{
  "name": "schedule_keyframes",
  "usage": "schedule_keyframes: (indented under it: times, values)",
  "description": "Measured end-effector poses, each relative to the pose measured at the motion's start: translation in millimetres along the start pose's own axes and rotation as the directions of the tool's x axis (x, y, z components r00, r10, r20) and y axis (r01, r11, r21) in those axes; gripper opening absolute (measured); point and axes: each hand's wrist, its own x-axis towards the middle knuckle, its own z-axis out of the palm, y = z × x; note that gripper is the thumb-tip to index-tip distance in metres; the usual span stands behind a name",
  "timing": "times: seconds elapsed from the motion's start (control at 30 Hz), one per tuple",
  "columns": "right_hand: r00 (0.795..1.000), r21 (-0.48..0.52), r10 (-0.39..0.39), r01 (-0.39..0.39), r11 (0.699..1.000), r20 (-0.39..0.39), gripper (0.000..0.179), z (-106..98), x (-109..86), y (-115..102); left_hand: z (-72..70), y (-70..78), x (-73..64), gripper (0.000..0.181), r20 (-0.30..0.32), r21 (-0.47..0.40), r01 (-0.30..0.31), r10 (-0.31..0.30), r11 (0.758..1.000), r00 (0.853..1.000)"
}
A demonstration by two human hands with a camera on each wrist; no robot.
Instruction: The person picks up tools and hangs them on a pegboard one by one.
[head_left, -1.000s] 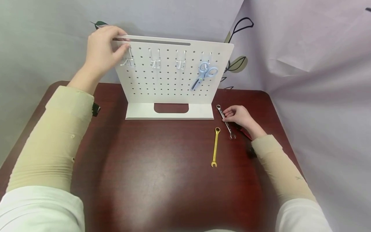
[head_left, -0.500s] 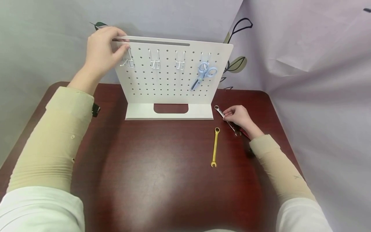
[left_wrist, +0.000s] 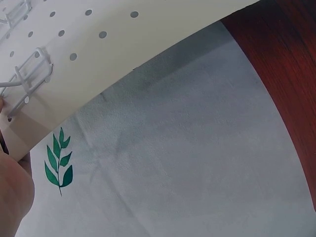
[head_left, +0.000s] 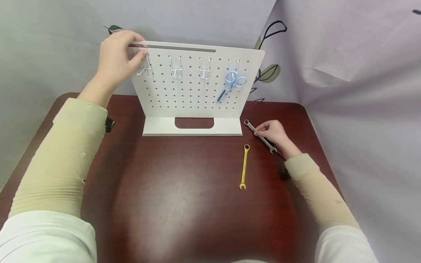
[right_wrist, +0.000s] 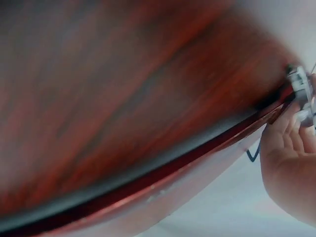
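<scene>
Right hand: thumb and fingertips pinch the shank of a slim silver metal combination wrench, just right of the board's base.
Wrench's long axis: slanting, ring end away and to the left, near the base's right corner but apart from it; open end nearer the person and to the right, below the wrist. Whether it is lifted off the dark red-brown wooden tabletop I cannot tell.
Left hand: grips the top left corner of the white perforated pegboard, thumb in front; well apart from the wrench, to which the right hand is far the nearer.
Board and wrench: the row of white wire hooks sits up and to the left of the wrench; light-blue scissors hang at the rightmost hook.
Nearer the person: a yellow combination wrench lies almost straight toward the person, untouched.
Left wrist view: a hook's prong jutting out from the board, and a whole green leaf sprig on the wall cloth; the head view shows only part of it, beside the hand.
Right wrist view: blurred, with the metal in the fingers at its right edge.
</scene>
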Motion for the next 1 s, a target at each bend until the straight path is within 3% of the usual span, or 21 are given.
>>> schedule_keyframes:
  times: [0.2, 0.6, 0.87, 1.0]
  values:
    - [0.997, 0.117, 0.026, -0.018, 0.993, -0.066, 0.027, -8, -11.9, -8, 0.9, -1.1, 0.3, 0.027, 0.0, -0.004, 0.003, -0.003, 1.0, 1.0]
    - [0.976, 0.323, 0.011, 0.061, 0.945, -0.217, 0.031, -18, -33.2, -43, -0.1, -0.9, 0.9, 0.026, -0.002, -0.005, 0.001, -0.001, 1.0, 1.0]
    - [0.959, 0.368, -0.065, 0.169, 0.914, -0.277, 0.028, -7, -37.7, -81, -0.4, -0.2, 1.5, 0.026, -0.004, -0.009, 0.01, -0.01, 1.0, 1.0]
    - [0.95, 0.408, -0.11, 0.228, 0.884, -0.294, 0.027, 2, -35.4, -101, 0.2, -0.3, 1.1, 0.026, -0.002, -0.008, 0.011, -0.011, 1.0, 1.0]
